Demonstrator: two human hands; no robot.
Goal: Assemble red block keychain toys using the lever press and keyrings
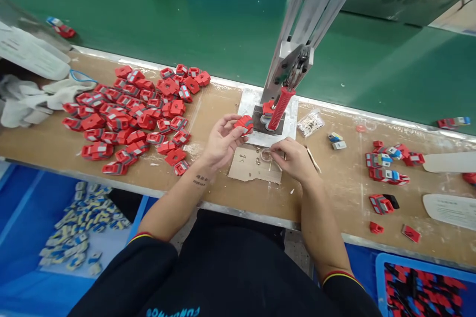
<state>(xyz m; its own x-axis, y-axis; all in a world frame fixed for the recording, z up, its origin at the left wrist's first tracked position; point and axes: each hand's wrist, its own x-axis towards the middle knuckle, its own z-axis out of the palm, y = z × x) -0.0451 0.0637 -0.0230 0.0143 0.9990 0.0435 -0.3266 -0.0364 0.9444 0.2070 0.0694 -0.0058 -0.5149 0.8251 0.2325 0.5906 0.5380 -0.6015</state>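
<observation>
One red part (244, 124) is pinched in the left hand (222, 142) beside the press (281, 108); the right hand (292, 158) bunches at a ring (262, 156) over cardboard (241, 168); whether it grips, I cannot tell.

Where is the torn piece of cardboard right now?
In the head view, the torn cardboard lies on the benchtop, just below centre, at the near edge of the metal base plate, between the left hand and the right hand.

The red piece (244, 123) looks smooth plastic, the cardboard (241, 171) matt.
</observation>
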